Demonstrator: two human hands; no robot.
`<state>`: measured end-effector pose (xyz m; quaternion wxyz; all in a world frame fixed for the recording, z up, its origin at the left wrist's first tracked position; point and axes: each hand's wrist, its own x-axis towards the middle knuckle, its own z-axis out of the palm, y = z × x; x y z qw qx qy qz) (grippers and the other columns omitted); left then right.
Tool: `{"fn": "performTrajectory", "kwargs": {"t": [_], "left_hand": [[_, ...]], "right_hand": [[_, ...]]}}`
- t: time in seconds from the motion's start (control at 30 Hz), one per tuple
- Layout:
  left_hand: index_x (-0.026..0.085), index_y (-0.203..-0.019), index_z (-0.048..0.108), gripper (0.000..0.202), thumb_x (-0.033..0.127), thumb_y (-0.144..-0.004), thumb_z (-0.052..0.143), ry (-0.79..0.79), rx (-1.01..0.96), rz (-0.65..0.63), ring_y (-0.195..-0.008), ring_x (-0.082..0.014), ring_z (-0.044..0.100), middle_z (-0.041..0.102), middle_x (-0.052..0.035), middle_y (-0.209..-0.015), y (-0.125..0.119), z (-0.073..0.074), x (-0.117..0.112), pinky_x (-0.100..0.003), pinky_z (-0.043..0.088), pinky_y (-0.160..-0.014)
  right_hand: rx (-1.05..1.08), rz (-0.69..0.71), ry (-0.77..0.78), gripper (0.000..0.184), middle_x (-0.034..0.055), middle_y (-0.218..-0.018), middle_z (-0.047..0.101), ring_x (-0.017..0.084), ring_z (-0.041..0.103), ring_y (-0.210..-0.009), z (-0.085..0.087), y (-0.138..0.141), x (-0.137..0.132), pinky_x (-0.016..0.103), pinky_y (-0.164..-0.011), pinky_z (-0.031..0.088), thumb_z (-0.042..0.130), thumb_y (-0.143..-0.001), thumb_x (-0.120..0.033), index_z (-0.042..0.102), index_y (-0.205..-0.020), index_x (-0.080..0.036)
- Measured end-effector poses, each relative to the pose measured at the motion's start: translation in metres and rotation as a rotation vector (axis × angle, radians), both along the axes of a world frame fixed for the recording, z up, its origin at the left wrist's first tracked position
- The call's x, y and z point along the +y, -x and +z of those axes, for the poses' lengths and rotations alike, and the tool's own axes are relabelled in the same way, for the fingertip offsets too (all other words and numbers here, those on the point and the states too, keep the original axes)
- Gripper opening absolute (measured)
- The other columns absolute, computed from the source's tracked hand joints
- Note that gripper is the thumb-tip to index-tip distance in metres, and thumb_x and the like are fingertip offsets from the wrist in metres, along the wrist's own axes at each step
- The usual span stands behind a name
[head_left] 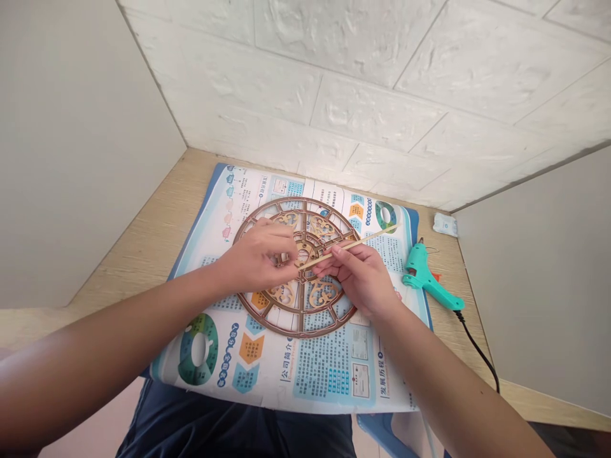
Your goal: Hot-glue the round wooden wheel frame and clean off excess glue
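From my end, the right hand pinches a thin wooden stick slanting upper right across the fretwork wooden wheel, its low end nearer the curled left hand, whose grip I can't tell.

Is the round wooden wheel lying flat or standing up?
Lying flat: the wooden wheel rests on the printed paper sheet, and its whole round face shows from above.
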<state>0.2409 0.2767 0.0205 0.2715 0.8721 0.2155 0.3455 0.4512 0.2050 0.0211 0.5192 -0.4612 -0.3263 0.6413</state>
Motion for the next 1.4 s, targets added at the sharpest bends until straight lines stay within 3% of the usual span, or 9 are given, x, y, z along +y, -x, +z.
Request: {"fn": "performTrajectory", "kwargs": {"t": [0.13,0.37,0.7,0.8,0.9,1.0,1.07,1.17,1.4], "left_hand": [[0.018,-0.070,0.070,0.015,0.017,-0.085,0.066,0.060,-0.065,0.122,-0.063,-0.0107,0.054,0.061,0.0029,-0.065,0.007,0.000,0.016,-0.031,0.042,-0.070],[0.018,-0.085,0.077,0.026,0.037,-0.094,0.063,0.195,-0.202,0.681,-0.074,-0.0154,0.059,0.068,-0.0020,-0.077,0.034,-0.007,0.057,-0.028,0.046,-0.073],[0.017,-0.062,0.063,0.033,0.040,-0.084,0.071,0.174,-0.147,0.898,-0.063,-0.0138,0.046,0.048,0.0011,-0.060,0.049,0.006,0.054,-0.029,0.038,-0.063],[0.017,-0.061,0.060,0.039,0.046,-0.086,0.068,0.186,-0.057,0.926,-0.065,-0.0167,0.051,0.057,-0.0032,-0.064,0.071,0.018,0.050,-0.030,0.040,-0.065],[0.015,-0.089,0.073,0.024,0.034,-0.087,0.060,0.167,0.063,0.888,-0.084,-0.0237,0.062,0.072,-0.0105,-0.092,0.097,0.034,0.050,-0.035,0.047,-0.082],[0.015,-0.121,0.070,0.043,0.028,-0.081,0.060,0.140,0.210,0.856,-0.108,-0.0303,0.063,0.065,-0.0158,-0.133,0.111,0.049,0.047,-0.042,0.045,-0.103],[0.015,-0.113,0.074,0.039,0.034,-0.082,0.062,0.153,0.337,0.829,-0.117,-0.0360,0.061,0.065,-0.0175,-0.134,0.110,0.053,0.041,-0.047,0.040,-0.111],[0.020,-0.086,0.078,0.028,0.042,-0.085,0.061,0.223,0.403,0.741,-0.128,-0.0418,0.056,0.072,-0.0165,-0.121,0.092,0.045,0.023,-0.054,0.032,-0.118],[0.019,-0.095,0.077,0.033,0.048,-0.082,0.068,0.451,0.212,0.695,-0.147,-0.0427,0.042,0.060,-0.0183,-0.146,0.039,0.013,-0.015,-0.056,0.023,-0.125]], "right_hand": [[0.004,0.005,-0.019,0.025,0.0056,-0.069,0.078,0.017,0.075,-0.063,0.003,-0.002,-0.002,0.028,-0.062,0.061,0.087,-0.078,-0.042,0.076,-0.076,-0.019],[-0.041,-0.054,-0.081,0.028,0.0032,-0.061,0.072,0.016,0.067,-0.055,0.010,-0.005,-0.005,0.029,-0.055,0.055,0.087,-0.076,-0.046,0.077,-0.074,-0.020],[-0.227,-0.129,-0.178,0.038,0.0016,-0.062,0.067,0.016,0.062,-0.054,0.007,-0.008,-0.005,0.031,-0.057,0.052,0.085,-0.075,-0.054,0.071,-0.070,-0.020],[-0.230,-0.126,-0.218,0.034,-0.0009,-0.060,0.063,0.015,0.059,-0.051,0.011,-0.007,-0.008,0.029,-0.052,0.048,0.081,-0.079,-0.053,0.071,-0.082,-0.020],[-0.242,-0.110,-0.255,0.034,-0.0007,-0.063,0.065,0.017,0.061,-0.055,0.015,-0.008,-0.010,0.030,-0.053,0.049,0.074,-0.082,-0.053,0.070,-0.092,-0.021],[-0.290,-0.087,-0.305,0.034,0.0024,-0.073,0.070,0.019,0.067,-0.064,0.015,-0.009,-0.013,0.032,-0.059,0.052,0.068,-0.085,-0.054,0.069,-0.096,-0.022],[-0.351,-0.064,-0.342,0.032,0.0043,-0.080,0.073,0.021,0.070,-0.071,0.014,-0.009,-0.016,0.035,-0.065,0.055,0.064,-0.087,-0.052,0.069,-0.098,-0.022],[-0.495,-0.023,-0.389,0.024,0.0060,-0.085,0.076,0.024,0.072,-0.082,0.011,-0.009,-0.019,0.040,-0.076,0.055,0.063,-0.088,-0.043,0.072,-0.097,-0.023],[-0.780,0.009,-0.436,0.009,0.0041,-0.078,0.071,0.023,0.062,-0.073,0.011,-0.009,-0.019,0.038,-0.073,0.046,0.068,-0.072,-0.025,0.066,-0.081,-0.023]]}}
